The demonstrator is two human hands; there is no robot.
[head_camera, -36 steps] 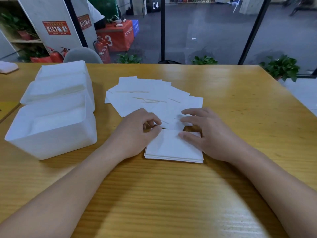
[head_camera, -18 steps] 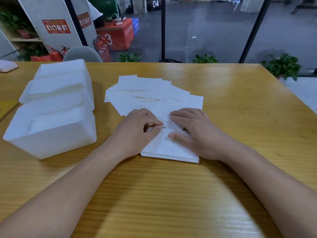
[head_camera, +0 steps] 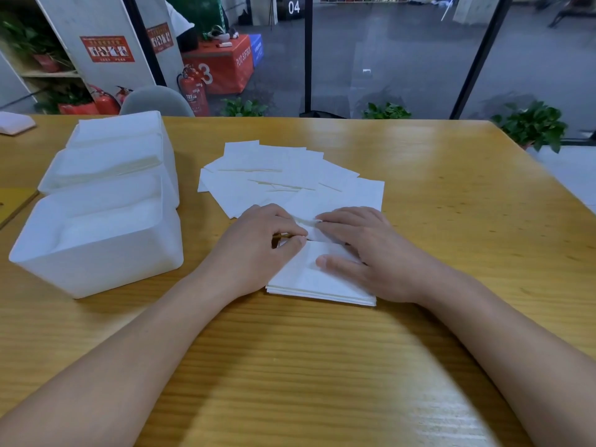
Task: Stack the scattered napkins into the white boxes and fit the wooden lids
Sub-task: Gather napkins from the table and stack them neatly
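Observation:
A small neat stack of white napkins (head_camera: 309, 285) lies on the wooden table in front of me. My left hand (head_camera: 258, 246) sits at the stack's left far corner, fingers curled, pinching a napkin edge. My right hand (head_camera: 364, 250) lies flat on the stack, fingers stretched toward the left hand, thumb pressing the top napkin. Beyond both hands, several loose napkins (head_camera: 283, 179) lie fanned out and overlapping. Three white boxes stand in a row at the left: the nearest box (head_camera: 96, 262), a middle box (head_camera: 106, 162) and a far box (head_camera: 119, 127), each with white napkins inside. No wooden lid is in view.
The table (head_camera: 451, 204) runs wide to the right and toward me. A white object (head_camera: 14, 122) lies at the far left edge. A grey chair back (head_camera: 156, 101) stands behind the table, with plants and a glass wall beyond.
My right hand has slid left across the stack until its fingertips meet the left hand. The stack has shifted slightly left and turned a little. The left hand has stayed in place.

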